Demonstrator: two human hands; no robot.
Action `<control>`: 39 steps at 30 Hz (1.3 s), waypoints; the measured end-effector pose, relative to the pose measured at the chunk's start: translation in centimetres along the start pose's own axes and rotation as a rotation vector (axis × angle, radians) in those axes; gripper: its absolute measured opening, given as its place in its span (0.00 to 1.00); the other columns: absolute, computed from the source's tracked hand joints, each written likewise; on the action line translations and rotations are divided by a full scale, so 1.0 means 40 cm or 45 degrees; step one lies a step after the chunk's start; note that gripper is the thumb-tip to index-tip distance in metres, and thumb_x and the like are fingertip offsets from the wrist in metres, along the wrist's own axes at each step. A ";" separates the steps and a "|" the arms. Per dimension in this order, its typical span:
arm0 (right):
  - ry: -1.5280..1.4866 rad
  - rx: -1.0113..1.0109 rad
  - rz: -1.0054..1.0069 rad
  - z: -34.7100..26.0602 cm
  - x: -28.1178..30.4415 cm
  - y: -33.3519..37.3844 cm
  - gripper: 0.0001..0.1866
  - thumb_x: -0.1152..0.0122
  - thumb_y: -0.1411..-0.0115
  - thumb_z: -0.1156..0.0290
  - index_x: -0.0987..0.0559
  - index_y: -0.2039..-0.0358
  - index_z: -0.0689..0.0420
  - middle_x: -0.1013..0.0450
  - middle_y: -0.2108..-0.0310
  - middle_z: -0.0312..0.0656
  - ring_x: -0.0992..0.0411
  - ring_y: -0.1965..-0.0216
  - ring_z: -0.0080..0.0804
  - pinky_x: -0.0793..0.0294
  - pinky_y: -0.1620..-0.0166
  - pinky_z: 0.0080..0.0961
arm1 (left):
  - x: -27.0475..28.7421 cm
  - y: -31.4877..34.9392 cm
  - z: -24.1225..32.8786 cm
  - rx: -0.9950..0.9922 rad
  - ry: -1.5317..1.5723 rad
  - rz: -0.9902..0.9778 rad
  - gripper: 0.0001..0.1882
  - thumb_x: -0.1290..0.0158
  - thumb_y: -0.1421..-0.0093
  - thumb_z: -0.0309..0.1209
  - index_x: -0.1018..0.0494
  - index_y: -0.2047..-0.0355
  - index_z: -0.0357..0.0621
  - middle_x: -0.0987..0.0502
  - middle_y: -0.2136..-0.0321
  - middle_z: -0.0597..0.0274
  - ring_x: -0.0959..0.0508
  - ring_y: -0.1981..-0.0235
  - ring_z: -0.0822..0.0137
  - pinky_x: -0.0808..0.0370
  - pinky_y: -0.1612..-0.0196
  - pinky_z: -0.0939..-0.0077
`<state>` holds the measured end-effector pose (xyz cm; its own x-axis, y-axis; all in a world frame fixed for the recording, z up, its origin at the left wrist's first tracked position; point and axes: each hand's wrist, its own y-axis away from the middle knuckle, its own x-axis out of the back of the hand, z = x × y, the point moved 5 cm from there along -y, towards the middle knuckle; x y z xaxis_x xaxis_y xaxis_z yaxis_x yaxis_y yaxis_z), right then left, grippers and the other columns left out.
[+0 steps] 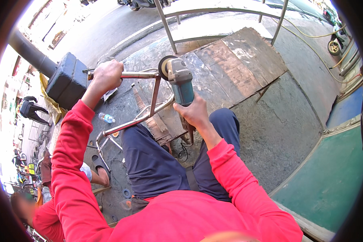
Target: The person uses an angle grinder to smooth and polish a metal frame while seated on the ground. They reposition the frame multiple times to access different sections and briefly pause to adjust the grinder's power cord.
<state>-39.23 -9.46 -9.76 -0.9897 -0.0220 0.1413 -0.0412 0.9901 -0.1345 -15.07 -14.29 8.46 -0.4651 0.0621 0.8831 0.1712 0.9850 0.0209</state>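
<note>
My left hand [107, 75] is wrapped round the end of a shiny metal tube frame [152, 99], holding it raised over my left thigh. The frame has bent tubes joined by crossbars, and its lower end reaches down beside my left knee. In my right hand [195, 112] is an angle grinder [183, 86] with a teal body and grey head, its fingers closed round the handle. The grinder's round disc [165, 67] is at the frame's upper tube; whether they touch I cannot tell.
A worn wooden board [230, 64] lies ahead, by a metal rack [220, 10]. At the left are a dark block [67, 80] on a post, a plastic bottle [106, 117] and a seated person in red [48, 220]. A green panel [322, 177] borders the right.
</note>
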 end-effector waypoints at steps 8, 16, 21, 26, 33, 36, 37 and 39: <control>-0.016 0.029 0.019 -0.008 0.003 0.005 0.21 0.26 0.55 0.62 0.21 0.65 0.63 0.20 0.71 0.46 0.20 0.69 0.35 0.22 0.63 0.31 | 0.011 0.008 0.020 -0.006 -0.014 -0.010 0.07 0.42 0.53 0.24 0.20 0.73 0.36 0.20 0.73 0.44 0.17 0.68 0.47 0.20 0.63 0.56; -0.029 0.029 -0.027 -0.019 0.005 0.014 0.21 0.27 0.54 0.62 0.21 0.65 0.64 0.20 0.71 0.47 0.20 0.69 0.35 0.22 0.62 0.31 | 0.009 0.006 0.023 0.029 -0.030 -0.052 0.07 0.42 0.53 0.24 0.19 0.72 0.36 0.19 0.72 0.44 0.17 0.68 0.47 0.20 0.63 0.57; -0.036 -0.070 -0.010 -0.007 0.007 0.015 0.20 0.27 0.54 0.62 0.20 0.65 0.63 0.20 0.71 0.47 0.20 0.69 0.36 0.22 0.63 0.31 | 0.005 0.000 0.007 0.018 -0.001 -0.010 0.06 0.43 0.55 0.24 0.20 0.76 0.36 0.20 0.74 0.43 0.18 0.68 0.45 0.20 0.63 0.55; -0.026 -0.030 -0.005 -0.004 0.006 0.014 0.20 0.27 0.54 0.62 0.20 0.65 0.63 0.20 0.72 0.46 0.20 0.69 0.35 0.22 0.63 0.31 | 0.000 -0.004 0.005 0.018 -0.010 0.013 0.06 0.43 0.55 0.25 0.20 0.75 0.37 0.21 0.75 0.43 0.18 0.69 0.45 0.20 0.63 0.55; -0.026 -0.064 0.000 0.002 -0.001 0.009 0.20 0.27 0.54 0.62 0.20 0.65 0.62 0.20 0.72 0.46 0.21 0.69 0.34 0.23 0.63 0.30 | 0.003 0.002 0.011 0.006 -0.021 -0.012 0.06 0.42 0.55 0.24 0.19 0.74 0.37 0.20 0.74 0.44 0.17 0.69 0.47 0.20 0.63 0.57; -0.013 -0.007 0.005 -0.004 -0.001 0.012 0.20 0.27 0.54 0.62 0.20 0.65 0.62 0.20 0.73 0.45 0.21 0.70 0.33 0.23 0.63 0.30 | 0.006 0.004 0.013 0.022 -0.032 0.008 0.06 0.42 0.54 0.23 0.19 0.74 0.36 0.19 0.73 0.44 0.17 0.69 0.47 0.19 0.64 0.58; -0.022 0.035 0.003 -0.007 0.000 0.013 0.20 0.27 0.54 0.62 0.20 0.65 0.62 0.20 0.73 0.45 0.21 0.70 0.33 0.23 0.64 0.30 | 0.008 0.004 0.013 0.027 -0.032 0.038 0.06 0.42 0.54 0.23 0.19 0.74 0.36 0.19 0.73 0.44 0.17 0.69 0.47 0.19 0.64 0.58; -0.020 -0.022 0.001 -0.002 0.001 0.010 0.21 0.27 0.54 0.61 0.20 0.65 0.62 0.20 0.73 0.45 0.21 0.70 0.34 0.23 0.63 0.31 | 0.007 0.004 0.014 0.013 -0.008 0.043 0.06 0.42 0.55 0.23 0.20 0.75 0.35 0.20 0.74 0.43 0.18 0.69 0.46 0.20 0.63 0.56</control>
<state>-39.30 -9.07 -9.72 -0.9918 -0.0230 0.1258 -0.0380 0.9923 -0.1180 -15.67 -14.02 8.45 -0.4645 0.0961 0.8803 0.1780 0.9839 -0.0135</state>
